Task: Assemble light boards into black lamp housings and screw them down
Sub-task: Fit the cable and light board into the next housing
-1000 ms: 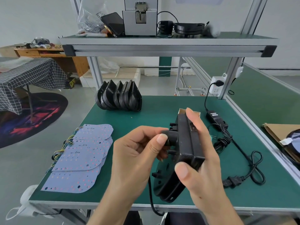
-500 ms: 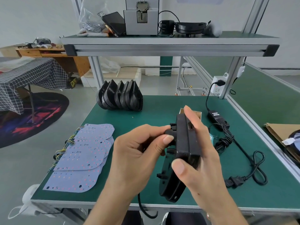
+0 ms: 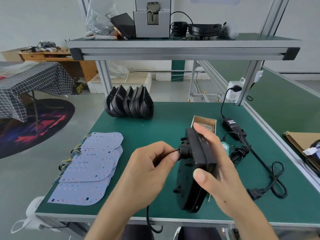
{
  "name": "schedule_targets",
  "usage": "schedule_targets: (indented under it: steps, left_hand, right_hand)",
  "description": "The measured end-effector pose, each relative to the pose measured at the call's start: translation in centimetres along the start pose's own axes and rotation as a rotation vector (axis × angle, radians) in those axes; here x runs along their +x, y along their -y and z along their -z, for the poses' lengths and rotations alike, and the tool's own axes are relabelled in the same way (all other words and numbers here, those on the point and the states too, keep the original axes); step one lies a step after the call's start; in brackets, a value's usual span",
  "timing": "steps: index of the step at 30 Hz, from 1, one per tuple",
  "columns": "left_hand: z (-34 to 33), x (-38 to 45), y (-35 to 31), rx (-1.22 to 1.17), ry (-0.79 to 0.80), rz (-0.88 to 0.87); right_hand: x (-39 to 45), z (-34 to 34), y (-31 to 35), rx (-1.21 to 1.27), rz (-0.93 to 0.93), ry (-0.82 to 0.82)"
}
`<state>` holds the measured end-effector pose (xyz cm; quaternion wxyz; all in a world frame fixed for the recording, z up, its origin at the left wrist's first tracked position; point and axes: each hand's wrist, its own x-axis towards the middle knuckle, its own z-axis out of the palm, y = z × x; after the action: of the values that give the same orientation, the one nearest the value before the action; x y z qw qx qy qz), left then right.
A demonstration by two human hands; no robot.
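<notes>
1. The black moulded-plastic lamp housing (image 3: 195, 172) is held on edge above the near part of the green matted workbench (image 3: 164, 129), its boxy back section uppermost.
2. The right hand (image 3: 223, 168) grasps the housing's boxy section, fingers over the far face and thumb on the near corner.
3. The left hand (image 3: 150, 172) pinches a thin dark wire (image 3: 174, 150) at the round black cable gland (image 3: 185, 151) on the housing's left side.
4. Handling judgement: the housing looks rigid and light, with a smooth matt surface; take hold across the boxy section, not the thin rim.
5. The wire appears soft and fine; pull it gently at the gland.
6. Left of the housing lies a stack of flat pale-blue light boards (image 3: 90, 167), rounded-corner sheets with coloured wire tails; judged thin and easily bent, so lift by the edges.
7. Beyond the housing sits an open cardboard box of small silver screws (image 3: 206, 124).
8. Further back stands a row of empty black housings (image 3: 129, 104).
</notes>
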<state>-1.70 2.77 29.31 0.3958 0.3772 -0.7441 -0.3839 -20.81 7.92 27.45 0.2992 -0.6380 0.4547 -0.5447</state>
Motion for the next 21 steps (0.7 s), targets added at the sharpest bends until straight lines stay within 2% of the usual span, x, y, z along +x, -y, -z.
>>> schedule_targets:
  steps: [4,9,16,21]
  left_hand:
    - [-0.1,0.0,-0.5,0.188,-0.015,-0.038]
    - [-1.3,0.4,-1.8,0.437,0.071,-0.141]
    - [-1.8,0.4,-1.9,0.181,-0.040,-0.151]
    - [-2.2,0.3,-1.6,0.191,-0.034,-0.175]
  right_hand:
    - [0.2,3.0,1.2,-0.135,-0.043,0.091]
    - [2.1,3.9,3.3,-0.438,-0.066,0.242]
    - [1.6,3.9,3.3,-0.478,-0.113,0.245]
    - [0.9,3.9,2.2,-0.383,-0.148,0.235]
